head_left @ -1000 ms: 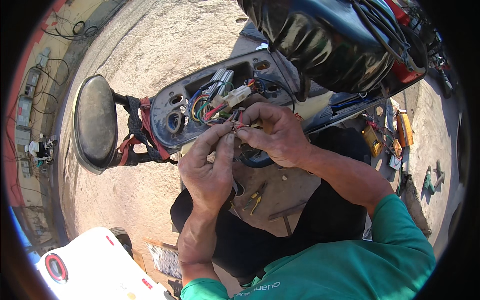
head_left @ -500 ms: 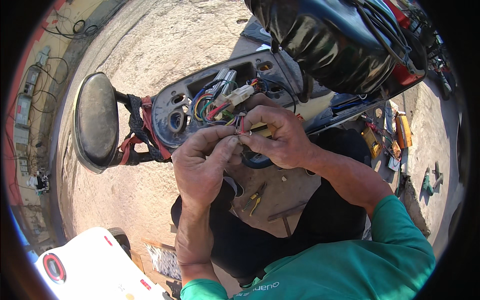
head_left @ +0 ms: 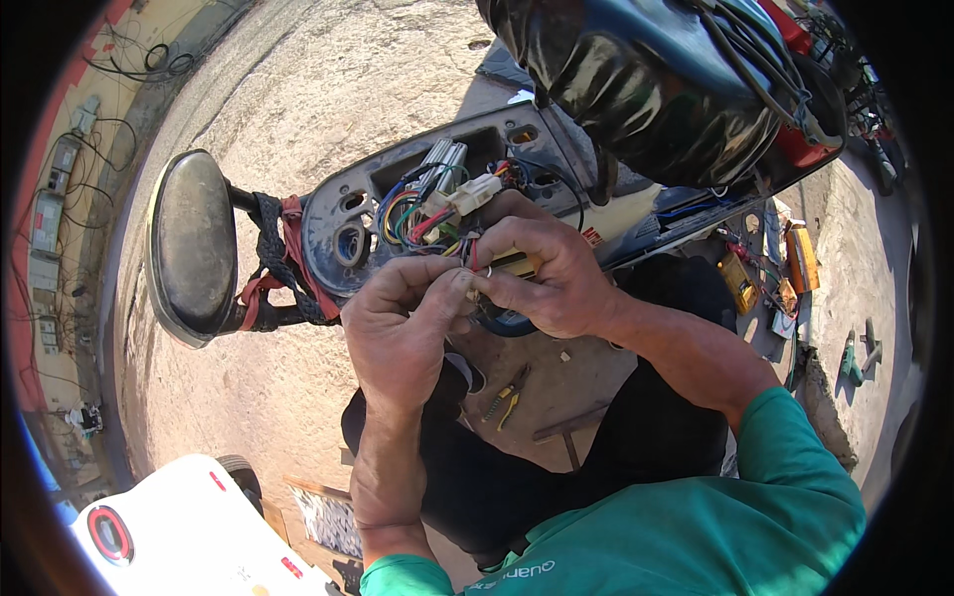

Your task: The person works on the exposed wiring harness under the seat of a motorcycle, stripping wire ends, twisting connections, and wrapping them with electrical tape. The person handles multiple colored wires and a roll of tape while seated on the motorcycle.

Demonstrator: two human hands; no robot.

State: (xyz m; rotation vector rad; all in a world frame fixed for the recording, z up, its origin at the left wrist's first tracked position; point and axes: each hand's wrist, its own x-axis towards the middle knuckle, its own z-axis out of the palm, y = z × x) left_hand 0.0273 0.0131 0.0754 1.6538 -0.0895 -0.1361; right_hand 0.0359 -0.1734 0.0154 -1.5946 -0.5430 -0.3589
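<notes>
My left hand [head_left: 402, 333] and my right hand [head_left: 556, 278] meet over an opened vehicle body panel [head_left: 328, 223], fingertips pinched together on thin wires [head_left: 472, 260]; the exact piece between them is mostly hidden. Just beyond my fingers lies a bundle of coloured wires [head_left: 407, 221] with white plastic connectors [head_left: 475, 194] and a silver finned part [head_left: 439, 159]. At the panel's left, a black padded pad [head_left: 191, 243] is tied to a bar with dark and red straps [head_left: 293, 238].
A black seat [head_left: 636, 79] overhangs at upper right. Yellow-handled pliers [head_left: 507, 402] lie on the ground between my knees. Tools [head_left: 740, 283] and a green drill [head_left: 853, 358] sit at right. A white body part [head_left: 169, 526] is at lower left. Cables [head_left: 154, 60] run along the left.
My left hand has shifted slightly left and its fingers are more bent. Both hands remain pinched on the wires, with small movements at the fingertips.
</notes>
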